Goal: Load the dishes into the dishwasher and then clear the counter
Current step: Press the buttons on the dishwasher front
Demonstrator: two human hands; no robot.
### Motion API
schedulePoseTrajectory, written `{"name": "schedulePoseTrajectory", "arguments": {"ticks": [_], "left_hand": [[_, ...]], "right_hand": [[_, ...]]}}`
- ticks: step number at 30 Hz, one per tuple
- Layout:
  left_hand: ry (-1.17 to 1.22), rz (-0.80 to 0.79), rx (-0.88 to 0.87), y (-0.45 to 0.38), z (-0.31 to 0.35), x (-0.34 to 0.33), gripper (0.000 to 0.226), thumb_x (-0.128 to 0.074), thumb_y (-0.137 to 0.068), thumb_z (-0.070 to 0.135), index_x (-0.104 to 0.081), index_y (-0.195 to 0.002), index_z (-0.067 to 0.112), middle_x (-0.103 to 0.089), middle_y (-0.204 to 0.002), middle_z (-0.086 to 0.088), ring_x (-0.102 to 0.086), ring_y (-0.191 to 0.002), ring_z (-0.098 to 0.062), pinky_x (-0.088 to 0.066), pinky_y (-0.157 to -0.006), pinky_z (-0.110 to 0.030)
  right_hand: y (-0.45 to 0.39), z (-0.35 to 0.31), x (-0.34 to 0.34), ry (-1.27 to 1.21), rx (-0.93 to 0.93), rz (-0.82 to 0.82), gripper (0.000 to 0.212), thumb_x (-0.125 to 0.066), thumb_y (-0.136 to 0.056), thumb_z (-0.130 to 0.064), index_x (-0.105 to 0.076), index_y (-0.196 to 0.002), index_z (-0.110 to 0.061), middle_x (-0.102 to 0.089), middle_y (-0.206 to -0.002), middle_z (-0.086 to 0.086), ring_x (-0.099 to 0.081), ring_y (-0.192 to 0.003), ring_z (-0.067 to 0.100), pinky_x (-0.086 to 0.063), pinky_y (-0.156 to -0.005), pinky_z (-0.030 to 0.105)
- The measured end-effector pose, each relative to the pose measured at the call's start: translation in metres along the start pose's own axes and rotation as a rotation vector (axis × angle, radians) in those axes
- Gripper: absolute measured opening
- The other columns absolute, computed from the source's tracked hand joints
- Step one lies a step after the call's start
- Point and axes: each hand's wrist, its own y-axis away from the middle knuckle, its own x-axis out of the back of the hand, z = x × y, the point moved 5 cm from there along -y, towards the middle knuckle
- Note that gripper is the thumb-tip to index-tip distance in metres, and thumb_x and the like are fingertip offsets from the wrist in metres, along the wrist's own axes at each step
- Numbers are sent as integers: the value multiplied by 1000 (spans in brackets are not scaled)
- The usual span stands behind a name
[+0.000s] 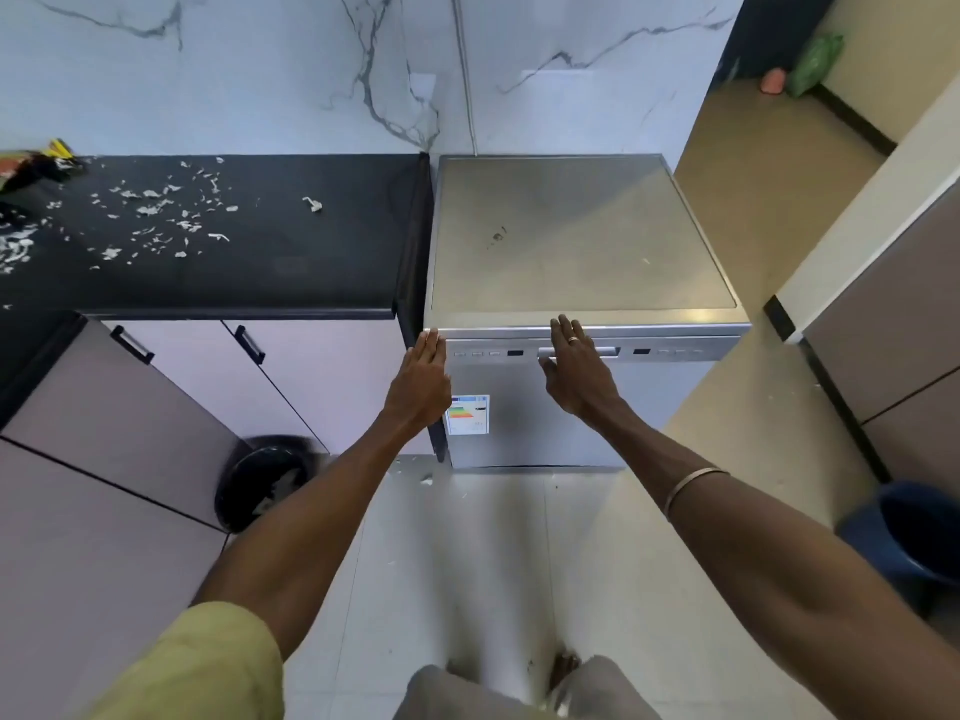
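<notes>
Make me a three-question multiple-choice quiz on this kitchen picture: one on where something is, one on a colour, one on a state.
1. Where do the white scraps lie?
A. on the black counter
B. on top of the dishwasher
C. in the blue bucket

2. What colour is the bin on the floor by the cabinets?
A. red
B. black
C. white

3. How is the dishwasher door?
A. wide open
B. taken off
C. closed

Answers: 1 A, the scraps are scattered on the dark worktop. 2 B, its rim and body look black. 3 C, the door stands flush and upright, with the right hand at its handle and the left hand at its corner.
</notes>
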Motion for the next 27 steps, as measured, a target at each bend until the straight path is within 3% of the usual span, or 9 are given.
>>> {"name": "schedulePoseTrajectory", "arguments": {"ticks": [6,10,13,17,22,27], "left_hand": [[-60,197,-42,-16,-18,-37,71,-58,-95,9,-16,-153,0,-11,-162,-16,-9,-150,-33,-11,-119,-38],[-52,296,-63,-35,-28,-48,85,-67,-90,12,-12,-154,3,-8,-162,-15,-6,-150,-33,-15,-121,-43],[-68,306,-87,-52,-33,-63,96,-75,-84,17,-11,-154,5,-7,-163,-15,-5,-150,-35,-18,-121,-46],[-121,333,-92,-71,-39,-80,101,-79,-80,19,-13,-155,8,-7,-163,-14,-4,-150,-36,-14,-121,-46],[-168,414,-82,-85,-43,-91,96,-79,-79,18,-20,-155,9,-14,-162,-15,-10,-149,-38,-16,-120,-49],[-158,505,-54,-89,-43,-95,82,-78,-81,13,-34,-150,10,-34,-155,-16,-25,-145,-40,-31,-115,-55]], "right_hand": [[-6,15,-49,-9,29,43,66,-47,-101,-18,-11,-155,-5,-8,-164,10,-3,-152,25,-11,-123,36],[-11,27,-77,28,69,110,67,-48,-99,-12,-13,-155,-2,-7,-164,12,-2,-152,25,-6,-122,32],[-19,35,-98,48,84,141,69,-47,-97,-8,-11,-155,-2,-6,-164,12,0,-152,25,0,-120,30],[-30,45,-117,54,117,240,75,-48,-91,0,-10,-155,-2,-5,-164,11,0,-152,25,-4,-123,33],[-36,54,-123,19,155,364,83,-44,-80,8,-11,-155,-1,-9,-164,12,-3,-152,25,-10,-124,38],[-39,63,-123,17,183,422,84,-40,-76,12,-15,-154,-1,-13,-163,13,-6,-152,25,-12,-124,39]]}}
